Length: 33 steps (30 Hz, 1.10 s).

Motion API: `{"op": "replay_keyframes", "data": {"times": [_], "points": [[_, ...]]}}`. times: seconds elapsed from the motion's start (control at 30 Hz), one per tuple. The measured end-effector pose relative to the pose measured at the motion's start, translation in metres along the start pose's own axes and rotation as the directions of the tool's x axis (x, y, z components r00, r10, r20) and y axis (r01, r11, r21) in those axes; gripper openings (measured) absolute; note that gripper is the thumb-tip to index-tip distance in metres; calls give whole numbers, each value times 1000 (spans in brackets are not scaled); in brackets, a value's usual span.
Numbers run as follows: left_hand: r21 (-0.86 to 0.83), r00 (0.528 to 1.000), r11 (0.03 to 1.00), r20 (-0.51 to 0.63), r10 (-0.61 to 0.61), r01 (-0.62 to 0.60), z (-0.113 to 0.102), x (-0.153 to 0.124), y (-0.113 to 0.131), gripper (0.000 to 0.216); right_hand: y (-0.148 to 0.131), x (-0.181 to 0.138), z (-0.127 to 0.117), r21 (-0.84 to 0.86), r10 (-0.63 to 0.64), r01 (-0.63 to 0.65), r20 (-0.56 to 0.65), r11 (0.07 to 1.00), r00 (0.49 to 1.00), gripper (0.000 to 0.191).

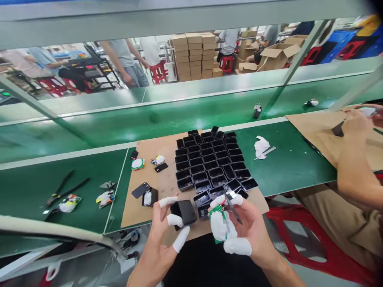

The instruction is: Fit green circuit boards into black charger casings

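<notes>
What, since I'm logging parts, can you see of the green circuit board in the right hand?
The green circuit board carries a lumpy, soft-looking white covering across its middle; green shows at both ends. The right hand holds it tilted near the black cases, thumb at its lower end, beside a dark plate.

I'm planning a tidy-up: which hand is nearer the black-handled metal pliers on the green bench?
Left. The left hand is to the right of the pliers, not touching them; the right hand is farther right, beyond the left.
</notes>
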State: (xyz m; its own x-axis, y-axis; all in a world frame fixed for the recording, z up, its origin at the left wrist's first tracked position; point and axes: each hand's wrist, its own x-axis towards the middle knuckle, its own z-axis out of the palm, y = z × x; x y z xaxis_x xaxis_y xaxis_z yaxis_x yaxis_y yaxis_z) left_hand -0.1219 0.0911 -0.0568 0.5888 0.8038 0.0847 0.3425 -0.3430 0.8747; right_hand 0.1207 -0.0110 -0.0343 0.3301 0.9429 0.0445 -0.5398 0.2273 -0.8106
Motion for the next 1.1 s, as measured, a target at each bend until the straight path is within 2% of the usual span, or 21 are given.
{"op": "replay_keyframes", "data": {"times": [0.07, 0.2, 0.3, 0.37, 0.43, 0.5, 0.6, 0.77, 0.9, 1.1], "points": [[-72, 1000, 997, 10, -21, 21, 1, -12, 10, 2, -5, 0, 6, 28, 40, -41, 65, 999, 997, 68], [-242, 997, 970, -59, -50, 34, 6, -26, 28, 49, -13, -5, 17, 67, 91, -101, 144, 993, 985, 69], [-241, 998, 971, -70, -4, -13, 6, -24, 41, 69, -15, -9, 22, 109, 121, -142, 182, 984, 976, 76], [-221, 996, 973, -60, 59, -71, 5, -21, 47, 70, -16, -10, 24, 102, 118, -140, 195, 985, 974, 77], [-206, 993, 973, -65, 97, -108, 5, -19, 49, 70, -18, -9, 23, 45, 77, -87, 195, 995, 978, 75], [-191, 992, 974, -67, 111, -122, 6, -20, 48, 70, -20, -8, 22, -37, 36, -30, 176, 999, 984, 77], [-196, 991, 972, -62, 119, -129, 9, -23, 46, 76, -24, -6, 19, -164, 33, -10, 141, 986, 989, 80], [-228, 989, 962, -62, 136, -147, 15, -21, 50, 81, -23, -6, 14, -271, 34, 3, 132, 963, 991, 81], [-223, 989, 963, -51, 141, -149, 16, -20, 52, 75, -21, -3, 11, -353, -49, 119, 200, 928, 978, 79], [-249, 988, 957, -42, 145, -151, 16, -20, 53, 72, -21, 1, 10, -351, -105, 219, 316, 911, 943, 77]]}}
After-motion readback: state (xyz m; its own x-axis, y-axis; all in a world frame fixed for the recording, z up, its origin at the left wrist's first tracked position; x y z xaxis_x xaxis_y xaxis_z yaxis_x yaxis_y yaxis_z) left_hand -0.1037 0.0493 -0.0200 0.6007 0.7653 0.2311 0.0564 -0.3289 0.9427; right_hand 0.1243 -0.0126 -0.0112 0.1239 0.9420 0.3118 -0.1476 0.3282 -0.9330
